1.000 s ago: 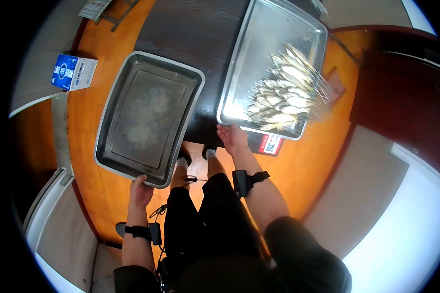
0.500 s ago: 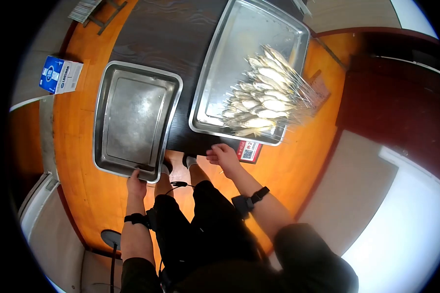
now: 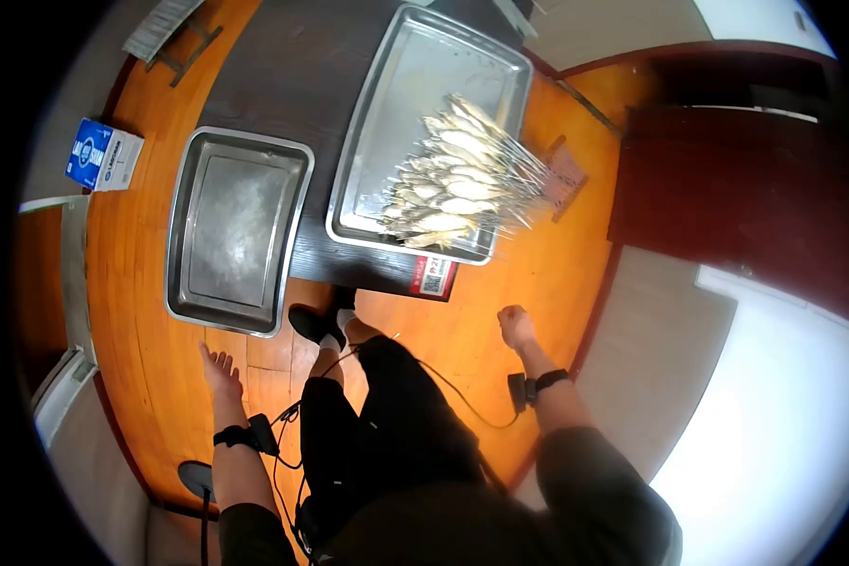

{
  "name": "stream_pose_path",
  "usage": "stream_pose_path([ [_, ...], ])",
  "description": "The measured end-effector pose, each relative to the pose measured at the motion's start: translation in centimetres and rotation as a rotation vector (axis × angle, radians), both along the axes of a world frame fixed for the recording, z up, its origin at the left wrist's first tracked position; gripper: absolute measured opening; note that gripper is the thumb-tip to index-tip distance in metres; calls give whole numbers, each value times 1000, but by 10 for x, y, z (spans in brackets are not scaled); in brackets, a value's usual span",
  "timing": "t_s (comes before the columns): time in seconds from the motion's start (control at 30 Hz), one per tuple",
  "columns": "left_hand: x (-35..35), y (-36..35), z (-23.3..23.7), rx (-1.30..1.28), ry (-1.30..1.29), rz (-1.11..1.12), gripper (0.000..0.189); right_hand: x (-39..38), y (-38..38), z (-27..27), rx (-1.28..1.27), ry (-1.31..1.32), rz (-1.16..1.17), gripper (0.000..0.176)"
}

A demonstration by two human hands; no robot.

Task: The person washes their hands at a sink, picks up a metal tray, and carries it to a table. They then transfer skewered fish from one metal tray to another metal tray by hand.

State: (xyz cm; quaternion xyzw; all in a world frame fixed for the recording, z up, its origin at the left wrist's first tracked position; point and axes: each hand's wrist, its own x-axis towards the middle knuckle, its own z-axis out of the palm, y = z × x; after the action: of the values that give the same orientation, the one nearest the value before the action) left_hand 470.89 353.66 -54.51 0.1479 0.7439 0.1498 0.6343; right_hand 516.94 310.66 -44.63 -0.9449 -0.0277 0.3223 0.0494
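My left hand (image 3: 222, 373) hangs below the near edge of an empty metal tray (image 3: 236, 222), fingers spread, holding nothing and apart from the tray. Out to the right, over the wooden floor, my right hand (image 3: 516, 328) has its fingers curled in; whatever it may hold is too small to make out. A larger metal tray (image 3: 366, 123) lies on the dark table, with a pile of skewered fish (image 3: 453, 179) in its near right part. The skewer ends stick out over that tray's right edge.
The dark table (image 3: 283, 66) carries a red and white card with a code (image 3: 434, 276) at its near corner. A blue and white box (image 3: 104, 156) and a small stool (image 3: 165, 33) stand at the left. A slatted stool (image 3: 563, 179) is beyond the table's right side.
My left hand has let go of the empty tray's near edge and opened. My right hand has moved right, away from the table. The view has shifted, with my feet now stepping apart.
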Motion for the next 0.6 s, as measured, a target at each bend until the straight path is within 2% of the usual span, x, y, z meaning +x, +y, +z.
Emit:
stream_pose_path([
  [0.1, -24, 10, 28, 5, 66, 8, 101, 23, 17, 39, 25, -90, 78, 38],
  [0.17, -39, 12, 49, 39, 108, 13, 100, 45, 29, 47, 49, -115, 121, 38],
  [0.2, -37, 10, 74, 77, 98, 62, 93, 58, 38, 51, 67, -137, 165, 39],
  [0.3, -56, -5, 110, 128, 109, 72, 84, 99, 76, 66, 22, -171, 319, 44],
  [0.33, -58, -13, 124, 128, 122, 97, 78, 115, 82, 60, 42, -204, 399, 47],
  [0.43, -78, -47, 143, 127, 192, 104, 76, 164, 106, 38, 108, -294, 622, 54],
  [0.47, -79, -67, 153, 132, 219, 114, 76, 179, 112, 27, 123, -270, 631, 54],
  [0.53, -78, -106, 161, 84, 288, 200, 70, 204, 123, 5, 239, -376, 848, 55],
  [0.57, -111, -121, 148, -48, 179, 155, 64, 210, 123, 2, 239, -344, 841, 55],
  [0.6, -85, -137, 163, -58, 191, 197, 62, 218, 128, 2, 209, -303, 910, 52],
])
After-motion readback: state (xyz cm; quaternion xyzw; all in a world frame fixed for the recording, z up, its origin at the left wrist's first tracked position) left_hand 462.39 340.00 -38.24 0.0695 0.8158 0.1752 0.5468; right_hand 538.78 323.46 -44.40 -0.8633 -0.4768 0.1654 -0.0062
